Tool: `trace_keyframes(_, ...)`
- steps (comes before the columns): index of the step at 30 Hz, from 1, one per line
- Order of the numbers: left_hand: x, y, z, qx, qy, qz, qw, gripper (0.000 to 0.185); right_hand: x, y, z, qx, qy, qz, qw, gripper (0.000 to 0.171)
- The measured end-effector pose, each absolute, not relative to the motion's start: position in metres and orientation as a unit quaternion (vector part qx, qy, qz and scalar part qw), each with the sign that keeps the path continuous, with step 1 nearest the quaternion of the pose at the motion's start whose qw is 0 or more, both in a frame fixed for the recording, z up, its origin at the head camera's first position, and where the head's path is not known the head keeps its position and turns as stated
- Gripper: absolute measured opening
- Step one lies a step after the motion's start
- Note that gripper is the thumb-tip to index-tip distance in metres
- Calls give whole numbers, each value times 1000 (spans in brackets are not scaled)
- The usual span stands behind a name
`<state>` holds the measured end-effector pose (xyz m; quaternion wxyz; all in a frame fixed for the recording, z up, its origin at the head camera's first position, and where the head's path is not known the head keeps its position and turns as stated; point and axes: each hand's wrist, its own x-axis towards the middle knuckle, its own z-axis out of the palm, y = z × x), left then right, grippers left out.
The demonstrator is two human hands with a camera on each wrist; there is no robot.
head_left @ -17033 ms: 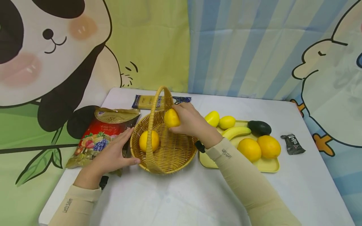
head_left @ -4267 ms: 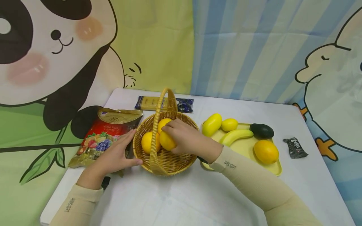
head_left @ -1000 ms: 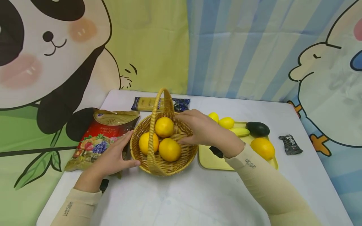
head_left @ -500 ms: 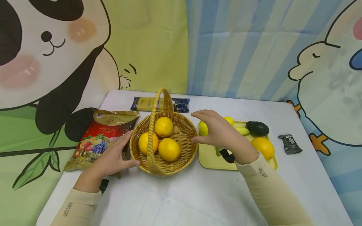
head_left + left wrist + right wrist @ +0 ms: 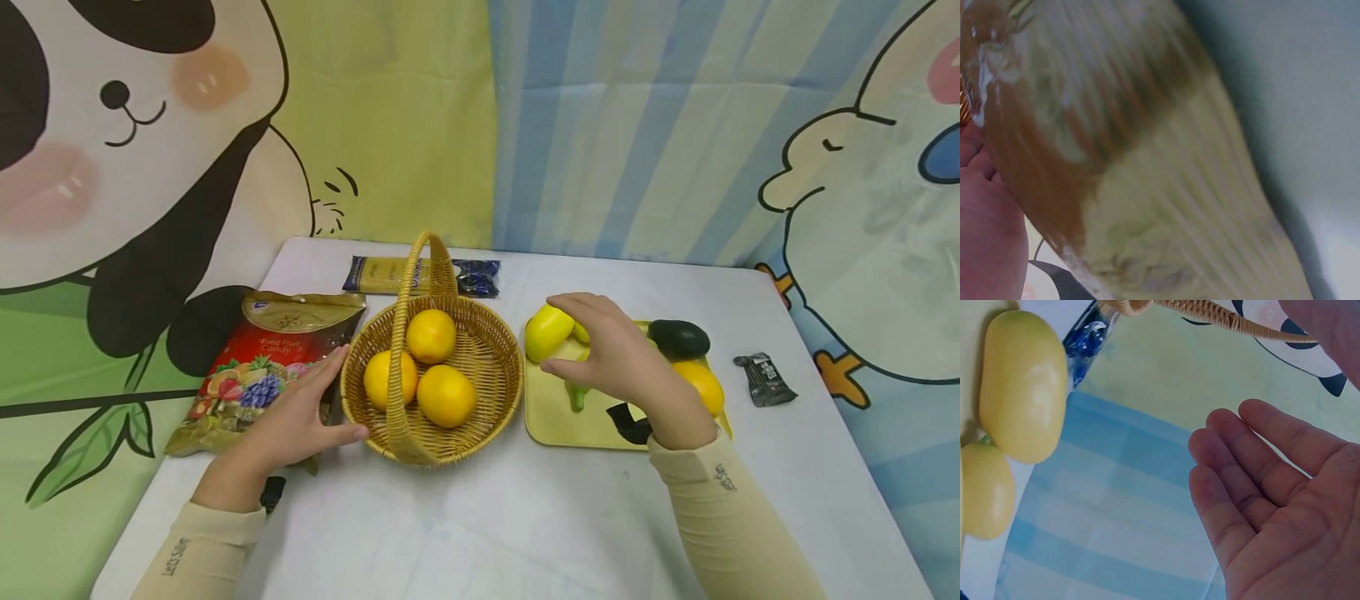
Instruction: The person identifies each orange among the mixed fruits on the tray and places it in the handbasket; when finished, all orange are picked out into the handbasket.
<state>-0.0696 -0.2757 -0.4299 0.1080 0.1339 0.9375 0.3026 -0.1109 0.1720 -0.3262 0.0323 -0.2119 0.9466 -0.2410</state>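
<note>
A wicker basket [image 5: 483,358] with a tall handle holds three oranges [image 5: 446,396]. My left hand [image 5: 296,417] rests at its left rim, fingers straight and thumb extended. My right hand [image 5: 615,350] hovers over the yellow tray [image 5: 551,425], its fingers parted and holding nothing; the right wrist view shows the bare palm. Left of those fingers lies a yellow mango-like fruit [image 5: 549,332], with a smaller lemon-like fruit [image 5: 988,490] beside it. The hand hides most of a banana [image 5: 577,397]. On the tray's right side are an orange-yellow fruit [image 5: 703,387] and a dark oval fruit [image 5: 681,339].
A red and gold candy bag [image 5: 281,333] lies left of the basket, under my left hand and wrist. Behind the basket is a gold and blue packet [image 5: 382,275]. A small black packet [image 5: 767,380] sits right of the tray. Printed cloth hangs behind the table.
Earlier my right hand set oranges down in the basket, bringing them from one to three. It has since let go and moved right, over the tray. My left hand has stayed at the rim.
</note>
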Motion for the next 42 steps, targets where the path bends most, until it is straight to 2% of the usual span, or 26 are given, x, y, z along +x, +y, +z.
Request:
trace_keyframes(14,-69,-278,-430,131,937,304,107,127,-104,209,-336,-151,955,-253,-7,84)
trace_keyframes(21,-70,-277,-431,135,937,306,104,127,-98,227,-338,-102,962,-253,1,86)
trace_keyframes(30,-70,-277,-433,138,936,309,102,126,-87,255,-360,-75,964,-251,-47,84)
trace_keyframes(42,-69,-275,-430,135,934,315,103,126,-73,282,-378,-17,970,-235,-55,87)
